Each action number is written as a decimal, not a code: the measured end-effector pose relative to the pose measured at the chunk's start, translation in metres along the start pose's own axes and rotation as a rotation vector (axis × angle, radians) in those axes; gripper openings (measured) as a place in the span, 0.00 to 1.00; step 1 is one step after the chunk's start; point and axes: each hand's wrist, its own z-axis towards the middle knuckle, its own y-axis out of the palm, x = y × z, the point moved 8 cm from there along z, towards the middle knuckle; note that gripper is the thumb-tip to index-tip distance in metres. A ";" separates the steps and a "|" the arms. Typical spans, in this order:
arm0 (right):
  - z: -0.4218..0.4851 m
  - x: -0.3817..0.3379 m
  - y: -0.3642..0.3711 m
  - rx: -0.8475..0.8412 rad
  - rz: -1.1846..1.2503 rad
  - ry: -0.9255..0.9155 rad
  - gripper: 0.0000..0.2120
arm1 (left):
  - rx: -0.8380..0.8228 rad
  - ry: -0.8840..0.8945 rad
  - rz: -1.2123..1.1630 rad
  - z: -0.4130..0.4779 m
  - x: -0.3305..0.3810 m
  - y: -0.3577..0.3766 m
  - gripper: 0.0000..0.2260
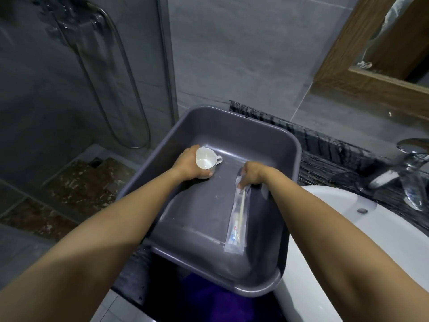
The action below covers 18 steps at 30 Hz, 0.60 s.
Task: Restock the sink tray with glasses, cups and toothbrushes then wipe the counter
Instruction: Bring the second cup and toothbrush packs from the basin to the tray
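1. Nearest to us, the deep grey plastic tray (234,126) sits on the dark counter just left of the white ceramic sink basin (329,228); everything else I place by that tray.
2. Along the tray's right side lies a clear-wrapped toothbrush packet (237,225), long axis running from the near rim up toward the far wall, brush end pointing away. It looks light, crinkly and slippery; pinching the wrapper's end seems the sensible hold.
3. The right hand (253,174) is closed over that far end of the packet, fingers curled down on it.
4. Farther in, left of the tray's centre, the left hand (189,163) wraps the small white handled cup (207,160), upright, mouth up, handle pointing right. It looks rigid, smooth and breakable, best gripped round the body.
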 end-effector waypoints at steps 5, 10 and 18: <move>-0.005 0.005 -0.001 -0.020 0.045 0.034 0.14 | 0.028 0.004 0.014 -0.002 0.000 -0.001 0.26; -0.015 0.005 -0.006 -0.062 0.278 0.021 0.10 | 0.017 0.046 0.032 -0.006 0.008 -0.002 0.24; -0.044 0.000 -0.043 0.104 0.785 -0.139 0.06 | 0.050 0.122 0.056 -0.010 0.046 -0.020 0.27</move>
